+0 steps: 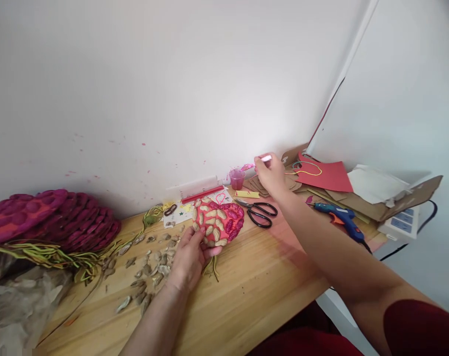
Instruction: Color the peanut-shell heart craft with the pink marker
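Note:
My left hand (191,254) grips the lower left edge of a round red disc (219,222) covered in peanut shells. Shells on its right side are painted magenta; those on the left are bare tan. Cords hang from its lower edge, and a pink loop rises at its top. Raised by the wall, my right hand (272,173) is closed on a paintbrush (248,167) with a white handle end and pink-wet bristles. The bristles are just right of and above a clear plastic cup (237,179) of pink paint.
Black-handled scissors (261,213) and a blue glue gun (341,220) lie to the right, near red paper (326,175) and cardboard. Loose peanut shells (150,269) are scattered left. Magenta-painted discs (87,222) are stacked far left beside a plastic bag (24,306). A power strip (400,222) stands far right.

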Tool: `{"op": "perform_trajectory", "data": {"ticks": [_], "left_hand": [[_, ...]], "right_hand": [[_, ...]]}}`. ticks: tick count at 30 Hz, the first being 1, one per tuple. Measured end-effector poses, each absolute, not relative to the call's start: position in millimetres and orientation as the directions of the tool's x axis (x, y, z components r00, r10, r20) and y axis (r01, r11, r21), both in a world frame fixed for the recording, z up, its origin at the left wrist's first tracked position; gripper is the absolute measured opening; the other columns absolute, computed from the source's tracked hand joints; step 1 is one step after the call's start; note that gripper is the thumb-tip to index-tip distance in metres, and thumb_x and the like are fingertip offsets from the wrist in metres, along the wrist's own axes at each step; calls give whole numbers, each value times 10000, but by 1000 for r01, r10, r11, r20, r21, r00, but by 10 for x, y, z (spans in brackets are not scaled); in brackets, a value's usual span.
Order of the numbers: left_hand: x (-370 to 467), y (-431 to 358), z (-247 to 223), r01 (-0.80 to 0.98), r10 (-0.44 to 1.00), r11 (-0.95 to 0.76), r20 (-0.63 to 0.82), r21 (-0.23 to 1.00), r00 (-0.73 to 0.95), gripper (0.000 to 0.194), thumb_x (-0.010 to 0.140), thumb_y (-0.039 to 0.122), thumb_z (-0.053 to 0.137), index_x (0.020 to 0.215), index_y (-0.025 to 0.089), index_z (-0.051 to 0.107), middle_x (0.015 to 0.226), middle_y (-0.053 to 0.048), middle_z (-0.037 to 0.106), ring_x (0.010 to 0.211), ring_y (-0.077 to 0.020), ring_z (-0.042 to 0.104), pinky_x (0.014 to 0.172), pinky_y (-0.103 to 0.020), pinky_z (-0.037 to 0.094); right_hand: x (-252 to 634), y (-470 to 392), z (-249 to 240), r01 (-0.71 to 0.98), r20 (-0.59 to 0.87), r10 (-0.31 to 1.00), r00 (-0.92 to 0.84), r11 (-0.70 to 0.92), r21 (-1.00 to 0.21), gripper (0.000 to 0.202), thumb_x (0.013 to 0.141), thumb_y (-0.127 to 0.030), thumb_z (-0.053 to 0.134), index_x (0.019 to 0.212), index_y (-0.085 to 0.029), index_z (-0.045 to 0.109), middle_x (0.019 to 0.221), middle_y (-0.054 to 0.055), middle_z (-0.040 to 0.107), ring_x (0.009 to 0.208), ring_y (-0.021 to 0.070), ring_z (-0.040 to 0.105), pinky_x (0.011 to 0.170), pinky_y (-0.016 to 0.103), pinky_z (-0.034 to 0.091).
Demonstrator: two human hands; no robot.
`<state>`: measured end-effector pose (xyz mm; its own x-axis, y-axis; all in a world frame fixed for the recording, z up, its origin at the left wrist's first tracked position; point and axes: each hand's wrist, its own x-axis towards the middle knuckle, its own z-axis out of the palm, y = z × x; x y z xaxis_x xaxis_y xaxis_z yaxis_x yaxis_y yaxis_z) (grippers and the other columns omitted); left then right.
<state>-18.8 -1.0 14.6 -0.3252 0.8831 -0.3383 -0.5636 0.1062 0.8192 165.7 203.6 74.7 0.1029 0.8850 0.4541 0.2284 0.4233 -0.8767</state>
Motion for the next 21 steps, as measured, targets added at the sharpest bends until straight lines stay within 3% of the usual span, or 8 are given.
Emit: {"op": "perform_trajectory", "data": {"ticks": [4, 8, 12, 15, 21], "left_hand": [[-176, -8, 180, -614, 865, 86, -365, 785, -344, 143, 974, 122, 506, 1050, 174, 616, 881, -40, 759, 640, -154, 730, 499, -279, 631], [-198, -5, 194, -592, 849, 47, -344, 805, -401, 155, 983, 165, 506, 1085, 165, 623, 880, -46, 756, 607, -153, 708, 457, -271, 603], [-215, -7, 169, -569, 834, 32, -336, 822, -438, 74, 951, 228, 572, 982, 169, 604, 696, -4, 699, 455, -122, 606, 392, -217, 511], [-224, -8, 136, -576, 832, 11, -327, 818, -448, 140, 900, 292, 665, 895, 191, 568, 583, 44, 614, 393, -99, 529, 358, -183, 428], [-225, -21, 132, -578, 873, -70, -230, 813, -429, 386, 746, 309, 842, 1030, 199, 605, 738, 17, 711, 501, -117, 640, 431, -189, 508]], "right_hand": [[1454, 2338, 940, 547, 403, 914, 36, 320, -774, 149, 837, -298, 678, 752, -220, 583, 823, 45, 695, 837, 219, 630, 816, 327, 469], [1269, 2486, 876, 719, 305, 950, -72, 261, -644, 66, 818, -261, 717, 805, -206, 682, 917, 64, 757, 893, 225, 665, 815, 306, 473], [1215, 2504, 775, 803, 244, 963, -115, 235, -547, 133, 855, -258, 681, 956, -196, 743, 1073, 88, 775, 972, 242, 678, 815, 314, 474], [1230, 2498, 757, 841, 223, 967, -121, 219, -495, 186, 888, -265, 642, 1021, -206, 757, 1122, 84, 773, 1009, 244, 680, 825, 315, 473], [1232, 2512, 793, 886, 209, 966, -153, 227, -403, 244, 920, -372, 644, 1074, -223, 762, 1162, 79, 770, 1061, 248, 678, 864, 319, 470]]}}
